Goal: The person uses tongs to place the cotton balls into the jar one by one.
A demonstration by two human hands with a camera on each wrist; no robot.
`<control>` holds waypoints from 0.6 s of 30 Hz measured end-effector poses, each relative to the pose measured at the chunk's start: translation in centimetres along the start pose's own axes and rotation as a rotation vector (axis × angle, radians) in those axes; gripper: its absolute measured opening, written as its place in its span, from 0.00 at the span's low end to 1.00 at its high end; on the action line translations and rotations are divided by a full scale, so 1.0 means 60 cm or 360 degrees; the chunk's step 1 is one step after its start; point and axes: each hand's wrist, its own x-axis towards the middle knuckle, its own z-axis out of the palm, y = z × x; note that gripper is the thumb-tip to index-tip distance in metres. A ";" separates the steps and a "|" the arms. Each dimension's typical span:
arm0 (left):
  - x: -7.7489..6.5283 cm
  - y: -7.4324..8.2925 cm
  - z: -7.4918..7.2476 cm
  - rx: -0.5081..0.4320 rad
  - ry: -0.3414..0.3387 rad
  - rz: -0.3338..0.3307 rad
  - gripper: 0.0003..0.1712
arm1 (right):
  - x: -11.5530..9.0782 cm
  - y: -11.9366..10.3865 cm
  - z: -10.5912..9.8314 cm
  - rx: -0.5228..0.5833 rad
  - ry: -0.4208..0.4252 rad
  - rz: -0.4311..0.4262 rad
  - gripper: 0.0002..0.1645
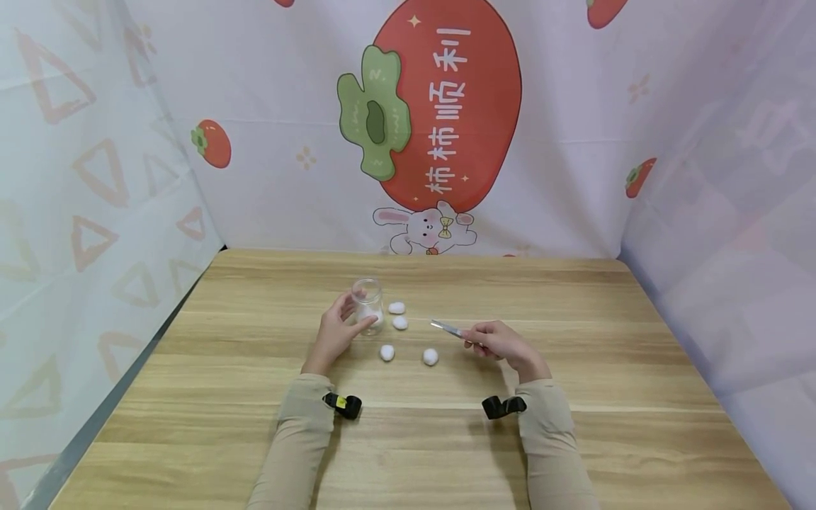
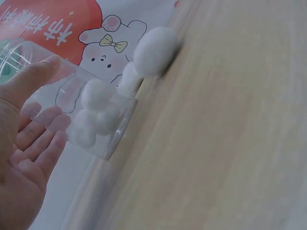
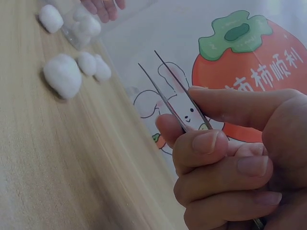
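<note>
My left hand (image 1: 336,333) holds a clear jar (image 1: 367,297) upright on the table, thumb on the near side and fingers round the far side. White cotton balls (image 2: 97,95) lie at the bottom of the jar in the left wrist view. My right hand (image 1: 503,343) pinches a pair of metal tweezers (image 1: 448,329), tips pointing left toward the jar. In the right wrist view the tweezers' (image 3: 165,99) two arms stand apart with nothing between them. Loose on the wood are several more cotton balls, one (image 1: 431,357) nearest the tweezers and another (image 1: 387,353) in front of the jar.
Two cotton balls (image 1: 398,316) lie close together just right of the jar. The wooden table (image 1: 421,439) ends at a printed cloth backdrop (image 1: 280,191), with white cloth (image 1: 733,234) along both sides. Each wrist wears a black strapped camera (image 1: 503,406).
</note>
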 end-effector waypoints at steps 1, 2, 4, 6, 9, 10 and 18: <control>0.000 0.000 0.000 0.0001 0.0000 0.0003 0.42 | 0.000 0.001 0.000 -0.0005 -0.0006 0.0000 0.23; 0.000 0.000 0.000 0.0005 0.0000 0.0008 0.42 | 0.001 0.003 -0.001 -0.0007 -0.0010 0.0009 0.23; 0.001 0.001 0.001 0.0008 0.0003 0.0015 0.41 | 0.002 0.006 -0.002 -0.0016 -0.0020 0.0018 0.23; 0.001 0.001 0.001 0.0013 0.0008 0.0023 0.41 | 0.002 0.011 -0.005 -0.0027 -0.0031 0.0024 0.23; 0.001 0.000 0.002 0.0002 0.0016 0.0027 0.40 | 0.002 0.020 -0.010 -0.0046 -0.0064 0.0018 0.24; 0.001 -0.001 0.002 0.0003 0.0020 0.0026 0.40 | 0.001 0.023 -0.012 -0.0059 -0.0082 0.0007 0.24; 0.002 0.000 0.003 -0.0009 0.0020 0.0021 0.41 | 0.000 0.035 -0.021 -0.0088 -0.0171 -0.0039 0.24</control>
